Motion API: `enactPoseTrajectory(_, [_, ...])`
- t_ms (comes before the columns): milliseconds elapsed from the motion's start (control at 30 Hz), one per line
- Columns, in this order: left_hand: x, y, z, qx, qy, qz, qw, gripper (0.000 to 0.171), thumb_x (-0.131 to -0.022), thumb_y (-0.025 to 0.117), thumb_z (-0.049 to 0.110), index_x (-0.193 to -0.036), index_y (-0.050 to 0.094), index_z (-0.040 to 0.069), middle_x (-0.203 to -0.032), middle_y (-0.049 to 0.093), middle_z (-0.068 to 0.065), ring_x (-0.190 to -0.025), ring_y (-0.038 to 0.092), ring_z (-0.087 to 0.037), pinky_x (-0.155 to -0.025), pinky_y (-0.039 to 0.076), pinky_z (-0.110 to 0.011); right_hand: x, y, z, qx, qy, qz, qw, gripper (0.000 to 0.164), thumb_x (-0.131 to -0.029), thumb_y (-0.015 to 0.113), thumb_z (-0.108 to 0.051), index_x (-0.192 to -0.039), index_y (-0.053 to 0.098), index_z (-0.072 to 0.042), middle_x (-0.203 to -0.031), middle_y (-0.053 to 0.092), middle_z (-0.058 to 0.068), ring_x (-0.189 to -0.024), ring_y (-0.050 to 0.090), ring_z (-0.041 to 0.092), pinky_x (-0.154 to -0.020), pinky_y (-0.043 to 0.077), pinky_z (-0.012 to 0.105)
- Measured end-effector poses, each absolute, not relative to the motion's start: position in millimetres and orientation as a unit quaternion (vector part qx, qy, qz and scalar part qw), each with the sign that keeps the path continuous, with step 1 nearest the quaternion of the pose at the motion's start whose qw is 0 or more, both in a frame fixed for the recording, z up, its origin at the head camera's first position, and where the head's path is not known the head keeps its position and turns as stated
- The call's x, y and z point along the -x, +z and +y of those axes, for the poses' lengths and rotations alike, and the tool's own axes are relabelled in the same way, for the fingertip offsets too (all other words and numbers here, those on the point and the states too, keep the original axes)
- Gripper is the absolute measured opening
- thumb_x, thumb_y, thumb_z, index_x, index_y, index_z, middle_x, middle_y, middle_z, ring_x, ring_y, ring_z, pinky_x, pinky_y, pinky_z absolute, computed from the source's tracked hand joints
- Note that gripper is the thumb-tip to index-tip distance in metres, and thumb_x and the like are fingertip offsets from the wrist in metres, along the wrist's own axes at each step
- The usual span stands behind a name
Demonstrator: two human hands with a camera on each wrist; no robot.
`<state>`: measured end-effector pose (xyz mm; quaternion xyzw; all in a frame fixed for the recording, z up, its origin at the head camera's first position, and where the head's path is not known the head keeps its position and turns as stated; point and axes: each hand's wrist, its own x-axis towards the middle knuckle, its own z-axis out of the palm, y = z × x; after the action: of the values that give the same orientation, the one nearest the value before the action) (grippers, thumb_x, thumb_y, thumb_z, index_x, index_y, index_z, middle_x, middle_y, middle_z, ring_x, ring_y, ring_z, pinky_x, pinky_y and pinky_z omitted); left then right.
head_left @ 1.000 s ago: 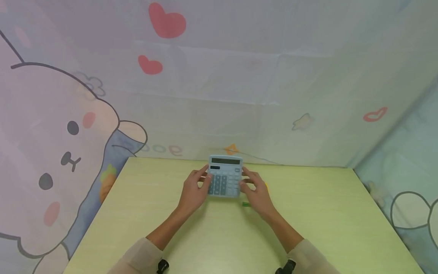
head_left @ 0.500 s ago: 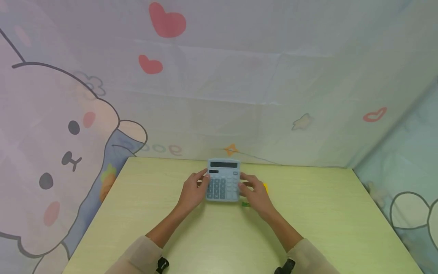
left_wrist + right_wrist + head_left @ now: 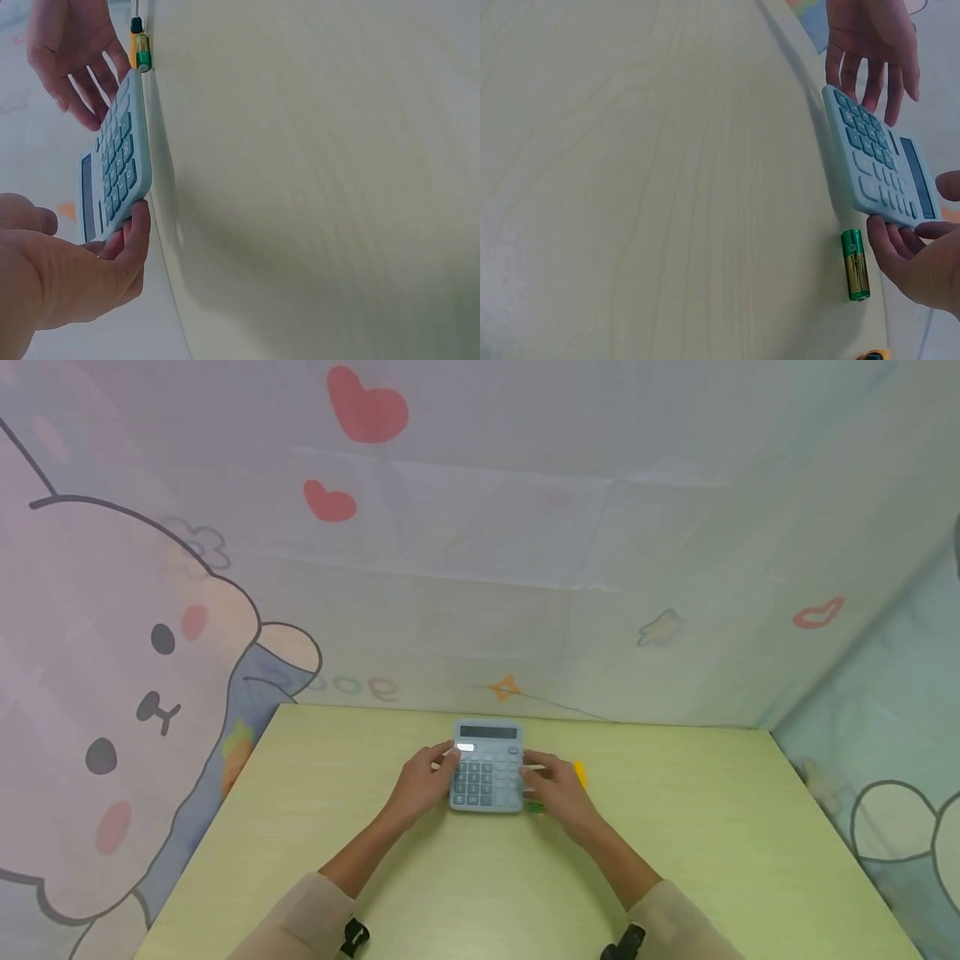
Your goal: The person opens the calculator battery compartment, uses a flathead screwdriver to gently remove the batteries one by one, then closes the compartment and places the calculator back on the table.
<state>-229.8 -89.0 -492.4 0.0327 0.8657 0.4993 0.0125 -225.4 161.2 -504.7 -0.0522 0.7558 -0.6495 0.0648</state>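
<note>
A light blue calculator (image 3: 486,777) is held face up between both hands, its display at the far end. My left hand (image 3: 426,783) grips the left edge, thumb over the front and fingers behind. On the right edge, my right hand (image 3: 558,789) holds it the same way. In the left wrist view the calculator (image 3: 120,161) is tilted close over the table, with a shadow beneath. A green and gold battery (image 3: 856,265) lies on the table by the right hand. Beyond it is a yellow screwdriver (image 3: 136,37), mostly hidden by that hand in the head view.
The pale yellow-green table (image 3: 300,827) ends at a printed cloth backdrop (image 3: 480,568) just behind the calculator. Another cloth panel (image 3: 900,735) hangs at the right side. Black straps (image 3: 354,937) sit at both sleeves.
The calculator has come down and toward the person, away from the backdrop. Its small solar panel now catches the light. Both hands have stayed on its edges, shifting only slightly.
</note>
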Motion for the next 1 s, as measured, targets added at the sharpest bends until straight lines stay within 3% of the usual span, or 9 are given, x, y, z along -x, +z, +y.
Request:
enactPoseTrajectory(433, [242, -493, -89, -0.015, 0.485, 0.872, 0.063, 0.056, -0.112, 0.049, 0.042, -0.153, 0.055, 0.004, -0.125, 0.064, -0.015, -0.099, 0.062, -0.024, -0.077, 0.053, -0.036, 229, -510, 162, 0.029, -0.646, 0.758, 0.088, 0.046, -0.107, 0.064, -0.015, -0.146, 0.057, 0.007, -0.144, 0.059, 0.024, -0.119, 0.066, 0.038, -0.097, 0.058, 0.049])
enactPoseTrajectory(700, [246, -495, -88, -0.003, 0.494, 0.865, 0.083, 0.058, -0.112, 0.048, 0.044, -0.154, 0.055, 0.003, -0.142, 0.064, -0.019, -0.114, 0.063, -0.028, -0.098, 0.052, -0.046, 230, -511, 162, 0.030, -0.641, 0.760, 0.102, 0.049, -0.107, 0.064, -0.016, -0.149, 0.054, 0.007, -0.146, 0.056, 0.025, -0.124, 0.064, 0.039, -0.099, 0.057, 0.047])
enactPoseTrajectory(1000, [249, -496, -91, -0.006, 0.517, 0.849, 0.108, 0.060, -0.113, 0.048, 0.044, -0.154, 0.054, 0.001, -0.136, 0.067, -0.015, -0.089, 0.070, -0.022, -0.080, 0.058, -0.037, 234, -516, 164, 0.031, -0.622, 0.775, 0.107, 0.048, -0.108, 0.061, -0.016, -0.149, 0.054, 0.008, -0.146, 0.058, 0.023, -0.121, 0.067, 0.035, -0.097, 0.059, 0.041])
